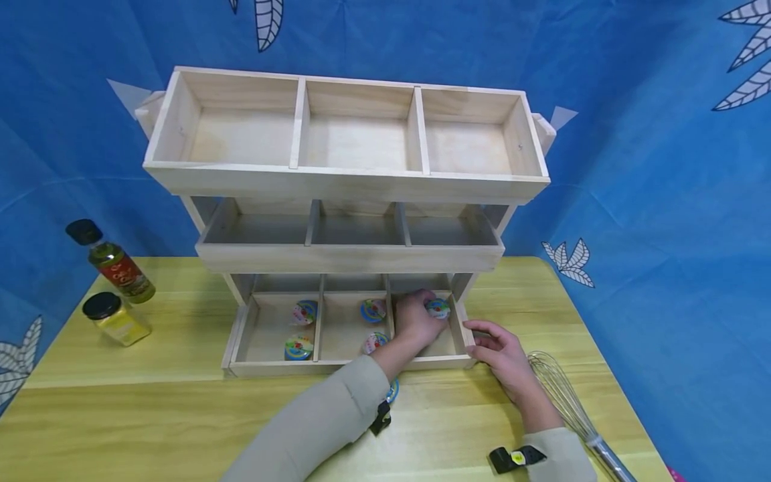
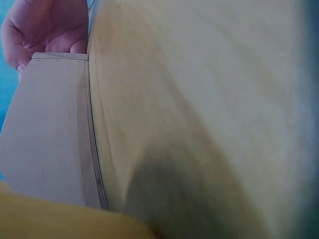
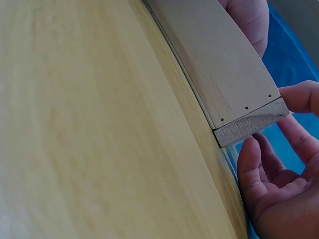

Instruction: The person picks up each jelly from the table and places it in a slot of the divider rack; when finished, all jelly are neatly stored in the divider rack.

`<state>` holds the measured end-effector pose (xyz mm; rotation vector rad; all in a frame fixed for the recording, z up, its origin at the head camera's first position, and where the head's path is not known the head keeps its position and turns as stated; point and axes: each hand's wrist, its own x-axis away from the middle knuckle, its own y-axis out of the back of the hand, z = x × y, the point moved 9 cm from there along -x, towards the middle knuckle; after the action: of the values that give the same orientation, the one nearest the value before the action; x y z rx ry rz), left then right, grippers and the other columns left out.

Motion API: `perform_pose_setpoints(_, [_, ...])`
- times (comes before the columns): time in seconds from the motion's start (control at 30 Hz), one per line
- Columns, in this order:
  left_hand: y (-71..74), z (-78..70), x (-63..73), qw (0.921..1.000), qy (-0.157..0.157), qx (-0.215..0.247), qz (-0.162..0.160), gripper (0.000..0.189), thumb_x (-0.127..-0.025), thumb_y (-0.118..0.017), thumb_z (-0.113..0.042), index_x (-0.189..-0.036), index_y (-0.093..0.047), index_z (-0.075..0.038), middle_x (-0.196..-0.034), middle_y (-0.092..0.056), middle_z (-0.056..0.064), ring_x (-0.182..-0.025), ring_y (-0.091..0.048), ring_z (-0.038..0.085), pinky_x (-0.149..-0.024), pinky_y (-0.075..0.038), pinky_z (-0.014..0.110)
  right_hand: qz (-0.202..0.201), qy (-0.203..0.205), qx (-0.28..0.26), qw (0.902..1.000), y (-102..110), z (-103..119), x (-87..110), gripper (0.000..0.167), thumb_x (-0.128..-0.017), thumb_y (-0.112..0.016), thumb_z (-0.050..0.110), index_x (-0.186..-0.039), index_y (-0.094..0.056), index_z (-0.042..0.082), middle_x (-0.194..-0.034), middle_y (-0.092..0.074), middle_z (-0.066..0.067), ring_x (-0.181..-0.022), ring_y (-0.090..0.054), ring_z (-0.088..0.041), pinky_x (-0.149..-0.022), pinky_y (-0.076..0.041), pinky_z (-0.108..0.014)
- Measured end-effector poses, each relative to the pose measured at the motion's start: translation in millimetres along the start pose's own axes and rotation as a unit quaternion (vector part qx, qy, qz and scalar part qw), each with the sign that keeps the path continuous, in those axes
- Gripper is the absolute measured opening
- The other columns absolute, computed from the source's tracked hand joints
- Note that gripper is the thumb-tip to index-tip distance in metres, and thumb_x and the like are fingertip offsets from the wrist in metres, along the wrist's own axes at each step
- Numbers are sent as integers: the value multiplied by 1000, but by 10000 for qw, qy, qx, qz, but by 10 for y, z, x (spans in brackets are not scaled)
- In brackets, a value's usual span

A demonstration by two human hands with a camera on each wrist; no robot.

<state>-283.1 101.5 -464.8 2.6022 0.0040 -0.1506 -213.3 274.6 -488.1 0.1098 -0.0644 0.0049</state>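
Note:
My left hand (image 1: 418,320) reaches into the right compartment of the bottom tray (image 1: 277,368) of a wooden rack. Its fingers and thumb are at a jelly cup (image 1: 438,308) with a bright printed lid, gripping its side; part of the grip is hidden. My right hand (image 1: 500,355) is at the tray's right front corner, fingertips resting against the side board's end (image 3: 251,122), as the right wrist view shows closely. Two jelly cups (image 1: 298,348) stand in the left compartment, two more (image 1: 373,310) in the middle one. Another cup (image 1: 393,391) sits before the tray, partly behind the left sleeve.
Above are the rack's middle tray (image 1: 349,258) and top tray (image 1: 349,181), each in three compartments. A red-labelled bottle (image 1: 123,271) and a black-lidded yellow jar (image 1: 117,318) stand at left. A whisk (image 1: 572,408) lies beside the right forearm. Blue cloth (image 1: 632,167) hangs behind.

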Motion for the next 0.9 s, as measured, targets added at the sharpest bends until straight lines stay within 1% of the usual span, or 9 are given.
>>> perform_pose_setpoints(0.13, [15,-15,3,9999,-54,-92,-52,49,-58,-91,-8,-103,-72,-5,-92,-70,6,-89,-65,25,-83,-52,31,21,11,-50,10000,-13,22,15,46,-83,-70,-8,-127,-59,-9,-126,-55,-16,-96,-58,-23,-78,-54,-26])
perform_pose_setpoints(0.33, [20,-29,4,10000,-56,-27,18,49,-58,-89,-7,-103,-72,-6,-93,-70,6,-89,-64,25,-82,-52,31,54,108,-138,9998,-25,70,33,46,-83,-70,-9,-128,-58,-11,-126,-54,-20,-96,-58,-22,-77,-53,-26])
perform_pose_setpoints(0.43, [35,-52,6,9999,-46,-5,120,52,-58,-89,-6,-106,-70,-5,-95,-70,8,-90,-64,25,-82,-52,31,52,113,-133,9998,-20,65,24,46,-83,-71,-9,-127,-58,-11,-126,-54,-20,-96,-58,-23,-77,-53,-26])
perform_pose_setpoints(0.57, [75,-92,11,9990,58,50,432,61,-60,-90,-4,-116,-66,-5,-101,-69,11,-90,-64,25,-78,-53,29,35,85,-50,9999,-10,31,7,45,-83,-70,-8,-127,-60,-9,-127,-55,-19,-96,-58,-23,-79,-54,-26])
perform_pose_setpoints(0.67, [160,-139,26,9975,79,63,693,67,-63,-88,0,-125,-62,-6,-108,-68,14,-92,-65,26,-76,-56,32,51,74,23,10000,-8,10,0,44,-84,-70,-8,-127,-60,-7,-129,-55,-19,-97,-58,-23,-80,-54,-27])
perform_pose_setpoints(0.73, [244,-177,45,9967,-5,50,806,69,-64,-86,1,-127,-61,-8,-112,-68,14,-95,-65,27,-91,-52,43,57,66,56,9999,-9,1,-2,44,-84,-70,-8,-127,-60,-7,-129,-54,-19,-97,-59,-24,-80,-54,-27])
perform_pose_setpoints(0.77, [295,-207,60,9963,-81,47,858,68,-66,-85,0,-129,-61,-8,-115,-67,15,-98,-65,28,-99,-45,50,55,65,73,9999,-9,2,-1,45,-84,-70,-7,-127,-61,-7,-129,-55,-18,-97,-59,-24,-80,-54,-28])
perform_pose_setpoints(0.83, [400,-263,99,9951,-219,132,955,66,-68,-83,0,-130,-61,-8,-118,-66,15,-100,-64,28,-99,-44,56,35,68,102,9999,-9,8,4,44,-84,-70,-7,-127,-60,-7,-129,-55,-18,-97,-59,-24,-80,-54,-28])
perform_pose_setpoints(0.9, [503,-312,145,9940,-361,159,1023,64,-70,-81,-3,-130,-62,-9,-119,-66,14,-99,-63,25,-99,-44,53,18,82,91,9999,-9,21,12,45,-83,-70,-8,-127,-60,-8,-127,-55,-18,-96,-59,-23,-79,-54,-27])
